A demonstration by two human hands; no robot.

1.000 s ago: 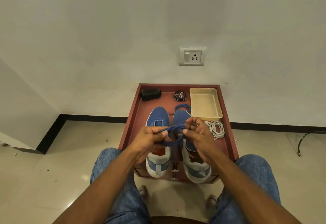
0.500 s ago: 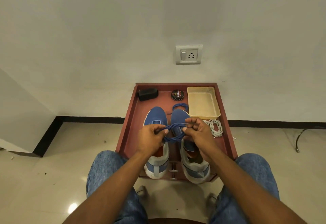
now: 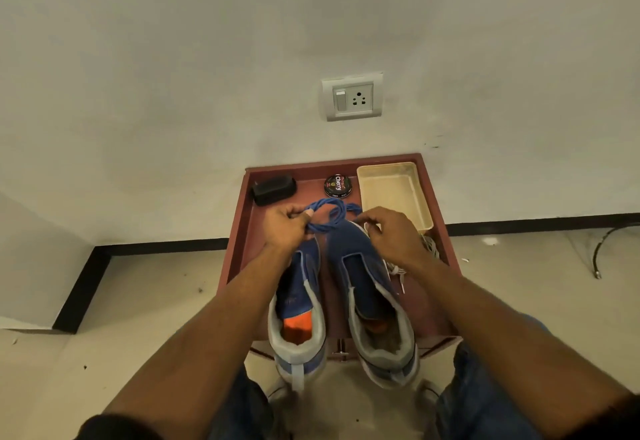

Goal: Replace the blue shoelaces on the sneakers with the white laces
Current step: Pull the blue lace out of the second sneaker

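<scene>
Two blue sneakers, the left sneaker [image 3: 300, 304] and the right sneaker [image 3: 372, 297], stand side by side in a reddish-brown tray [image 3: 239, 249], heels toward me. Neither shows laces over its tongue. My left hand [image 3: 285, 228] grips a bundle of blue lace [image 3: 327, 218] above the shoes' toes. My right hand [image 3: 389, 232], fingers curled, pinches the other end of that bundle. The white laces [image 3: 429, 244] lie in the tray at the right, partly hidden behind my right wrist.
At the tray's back stand a black brush [image 3: 273, 188], a round polish tin [image 3: 338, 185] and an empty cream plastic tub [image 3: 394, 194]. A wall with a socket [image 3: 353, 98] rises right behind. My knees flank the tray's near edge.
Both hands have moved away from me with the blue lace bundle, from over the shoe tongues to above the toes. The shoe openings are now uncovered.
</scene>
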